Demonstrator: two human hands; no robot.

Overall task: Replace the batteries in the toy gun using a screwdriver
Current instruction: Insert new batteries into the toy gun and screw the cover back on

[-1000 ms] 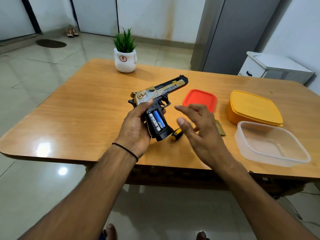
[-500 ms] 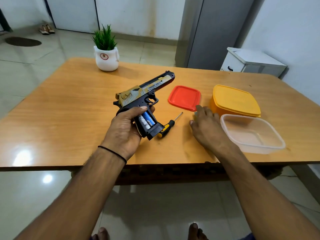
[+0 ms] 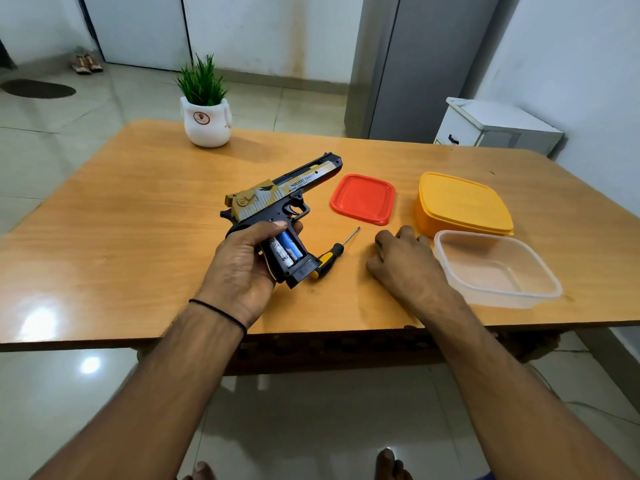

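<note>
Grip of the left hand [image 3: 239,268] holds the toy gun [image 3: 277,202], batteries [image 3: 285,249] exposed; the right hand [image 3: 403,265] has dropped to the desk [image 3: 138,220] near the screwdriver [image 3: 334,252], its grip unreadable; compartment not yet closed.

The right hand [image 3: 405,265] lies palm down on the table [image 3: 138,220] with its fingers [image 3: 382,242] curled under, so whether they grip anything cannot be told. The left hand's [image 3: 239,268] thumb covers the tops of the batteries [image 3: 285,249] in the toy gun [image 3: 277,202], whose grip base hides the screwdriver's [image 3: 329,256] butt. The smaller print on the gun is too fine to read, and the toes [image 3: 388,460] are cut off by the bottom edge.
</note>
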